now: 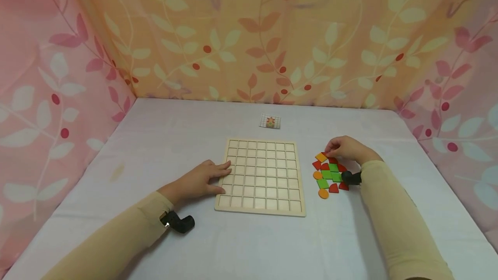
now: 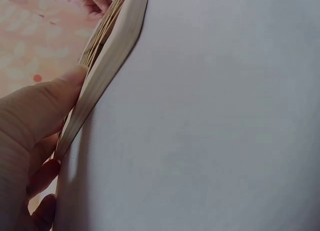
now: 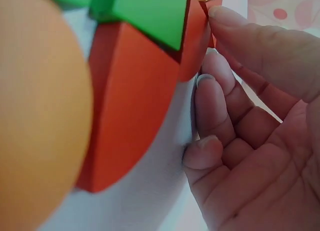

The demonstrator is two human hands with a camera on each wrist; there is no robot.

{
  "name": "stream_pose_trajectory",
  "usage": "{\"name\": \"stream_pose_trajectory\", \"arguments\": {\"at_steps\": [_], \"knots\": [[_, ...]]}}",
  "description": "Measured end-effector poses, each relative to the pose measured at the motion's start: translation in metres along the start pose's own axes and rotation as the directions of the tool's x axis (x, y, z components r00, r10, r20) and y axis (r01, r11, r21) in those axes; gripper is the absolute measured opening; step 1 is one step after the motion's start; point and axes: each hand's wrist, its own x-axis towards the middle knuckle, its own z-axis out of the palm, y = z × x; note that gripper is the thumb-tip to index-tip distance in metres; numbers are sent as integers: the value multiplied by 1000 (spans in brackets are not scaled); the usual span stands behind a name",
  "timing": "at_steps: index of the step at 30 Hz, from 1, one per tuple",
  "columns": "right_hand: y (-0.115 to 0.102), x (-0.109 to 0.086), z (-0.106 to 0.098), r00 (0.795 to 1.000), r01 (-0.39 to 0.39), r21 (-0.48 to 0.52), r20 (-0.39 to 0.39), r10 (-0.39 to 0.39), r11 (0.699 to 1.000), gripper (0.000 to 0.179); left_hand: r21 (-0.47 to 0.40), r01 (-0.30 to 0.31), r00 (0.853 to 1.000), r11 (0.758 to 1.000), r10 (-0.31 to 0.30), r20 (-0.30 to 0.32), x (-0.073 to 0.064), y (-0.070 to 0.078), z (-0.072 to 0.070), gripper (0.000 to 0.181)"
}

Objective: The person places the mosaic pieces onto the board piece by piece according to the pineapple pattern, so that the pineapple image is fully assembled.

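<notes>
My left hand (image 1: 200, 179) rests at the left edge of a pale wooden grid board (image 1: 260, 211), fingers spread over its border. In the left wrist view the thumb (image 2: 55, 98) lies against the board's rim (image 2: 107, 66). At the right, my right hand (image 1: 347, 148) is at the far end of a cluster of coloured pieces. Its thumb and fingertips pinch a small red piece (image 3: 212, 38), mostly covered by the thumb. Near these fingers lie an orange square (image 1: 320, 157), a green square (image 1: 333, 167) and a red quarter-round piece (image 1: 333, 188).
Orange discs (image 1: 323, 193) and several more red and green pieces lie right of the board on the white tablecloth (image 1: 249, 245). A small gridded picture card (image 1: 270, 121) lies behind the board. Patterned curtains (image 1: 249, 33) enclose the table at the back and sides.
</notes>
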Motion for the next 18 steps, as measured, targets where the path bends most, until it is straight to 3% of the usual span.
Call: {"name": "stream_pose_trajectory", "arguments": {"at_steps": [10, 18], "knots": [[-5, -1, -1, 999, 5, 20, 38, -5, 1000, 20, -35, 26, 1000, 999, -27, -14, 1, 1, 2, 69], [-3, 0, 0, 997, 15, -9, 77, -14, 1000, 17, -43, -14, 1000, 999, 13, -8, 2, -3, 4, 68]]}}
